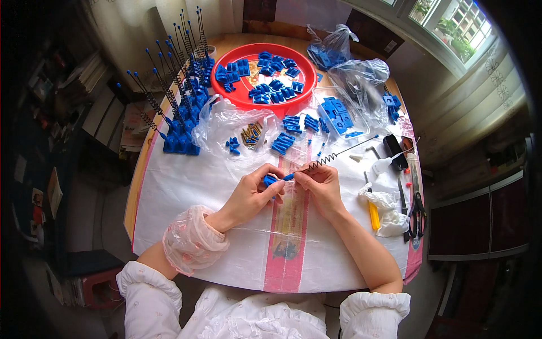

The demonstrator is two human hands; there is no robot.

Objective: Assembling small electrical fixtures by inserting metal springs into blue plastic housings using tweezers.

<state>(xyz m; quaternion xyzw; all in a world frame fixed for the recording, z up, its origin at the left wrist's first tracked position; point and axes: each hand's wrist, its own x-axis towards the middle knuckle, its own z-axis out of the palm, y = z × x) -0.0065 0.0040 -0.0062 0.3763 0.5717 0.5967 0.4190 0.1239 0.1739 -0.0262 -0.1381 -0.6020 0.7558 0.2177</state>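
My left hand (255,191) holds a small blue plastic block (270,180) between thumb and fingers above the white table cover. My right hand (322,183) pinches the blue end of a thin rod with a coiled metal spring (323,161); the rod runs up to the right and ends in a small blue tip. The rod's end touches the block between my two hands. A clear plastic sleeve cover (191,240) wraps my left wrist.
A red round tray (248,97) of blue parts sits at the back. Finished blue bases with spring rods (179,110) stand at the left. Clear bags (226,121), brass screws (252,134), loose blue pieces (282,141), scissors (416,204) and a yellow-handled tool (374,215) lie around.
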